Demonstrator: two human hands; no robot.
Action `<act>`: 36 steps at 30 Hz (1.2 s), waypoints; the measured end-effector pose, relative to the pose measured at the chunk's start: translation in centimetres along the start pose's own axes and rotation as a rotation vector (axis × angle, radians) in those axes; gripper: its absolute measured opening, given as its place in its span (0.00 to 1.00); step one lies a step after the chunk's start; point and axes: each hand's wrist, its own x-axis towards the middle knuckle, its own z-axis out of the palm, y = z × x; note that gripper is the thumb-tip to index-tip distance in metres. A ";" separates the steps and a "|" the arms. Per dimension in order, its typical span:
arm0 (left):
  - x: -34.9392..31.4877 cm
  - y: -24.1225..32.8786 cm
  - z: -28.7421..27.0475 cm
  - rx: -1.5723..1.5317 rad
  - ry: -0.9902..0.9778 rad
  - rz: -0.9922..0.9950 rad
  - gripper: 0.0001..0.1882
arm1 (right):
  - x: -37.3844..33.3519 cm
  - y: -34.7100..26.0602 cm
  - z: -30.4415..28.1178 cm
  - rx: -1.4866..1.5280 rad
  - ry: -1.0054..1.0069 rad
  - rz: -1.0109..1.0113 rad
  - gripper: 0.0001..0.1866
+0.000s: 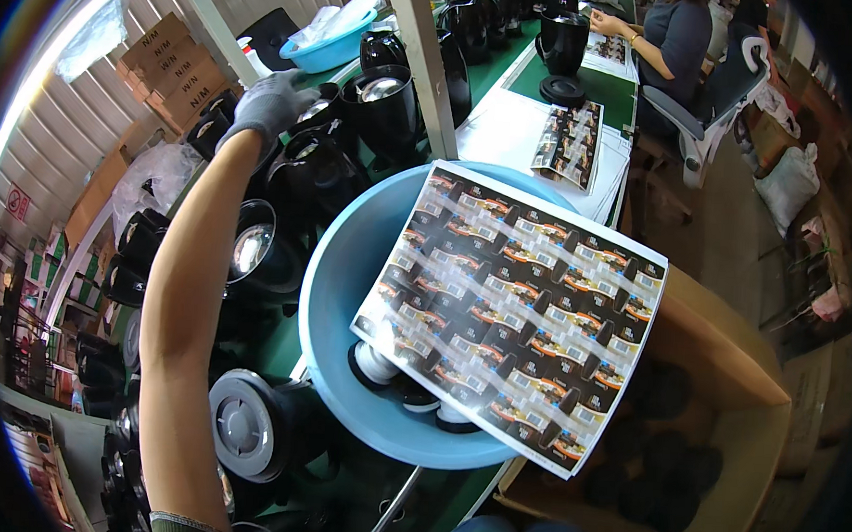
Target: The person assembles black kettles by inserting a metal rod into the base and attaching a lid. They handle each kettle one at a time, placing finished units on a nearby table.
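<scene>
My left hand (268, 108), in a grey glove, reaches far forward over the crowded bench on the left. Its fingers are stretched out and slightly apart beside the rim of a black pot (321, 106); I see nothing held in them. Close by stand a black pot with a shiny metal inside (381, 110) and another black pot (315, 169). No part of my right hand shows. Before me a printed sheet of labels (515, 314) lies across a light blue basin (320, 357). Black-and-white round parts (372, 367) are inside the basin.
An open cardboard box (748, 456) with dark round items stands right of the basin. A grey metal post (422, 64) rises behind it. Black pots crowd the green bench, one with a grey lid (242, 425). Another person (679, 38) sits at the far right near a chair (714, 98).
</scene>
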 end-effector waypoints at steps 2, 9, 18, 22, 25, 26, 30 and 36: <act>0.6 1.2 2.1 0.082 0.095 0.023 0.37 | 0.4 0.1 -0.1 0.005 0.015 0.021 0.34; 8.2 2.8 6.5 0.390 -0.410 0.150 0.24 | 0.7 0.6 -0.4 0.076 0.091 0.009 0.33; 11.9 1.8 10.2 0.240 -0.054 0.333 0.17 | -2.7 4.5 0.8 0.252 0.008 -0.144 0.31; 10.9 4.2 8.1 0.043 0.099 0.342 0.16 | -3.9 7.3 3.1 0.330 -0.016 -0.279 0.31; 8.8 5.3 4.9 -0.039 0.186 0.346 0.16 | -4.8 7.6 3.6 0.360 -0.054 -0.324 0.30; 7.9 5.0 3.3 -0.058 0.215 0.335 0.16 | -5.0 7.7 3.8 0.355 -0.065 -0.343 0.31; 4.7 3.0 -2.4 -0.143 0.324 0.313 0.15 | -7.4 6.4 3.6 0.287 -0.056 -0.411 0.31; -4.9 0.3 -18.1 -0.061 0.533 0.216 0.14 | -12.3 6.8 3.3 0.155 0.015 -0.536 0.33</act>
